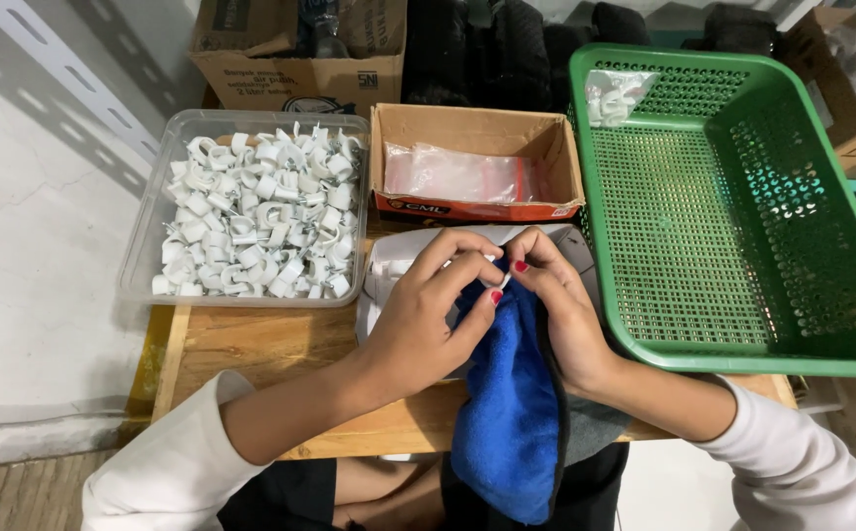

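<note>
Clip: a small white clip sits pinched right between the fingertips of both hands, at the spot where they meet.
Left hand: the left hand curls in from the left, thumb and fingers closed on the clip, red nails showing.
Right hand: the right hand meets it from the right, fingertips pressed onto the same clip; how much of it each hand grips, I cannot tell.
Under the hands: a blue cloth hangs down from beneath the palms, and a white plastic box peeks out just beyond the knuckles.
Left of the hands: a clear tub packed with white cable clips, well apart from the fingers.
Beyond the hands: a cardboard box holding small clear bags.
Right of the hands: a green basket, near the right wrist, with a bagged bundle in its far corner.
Surface: a wooden table carries it all.
</note>
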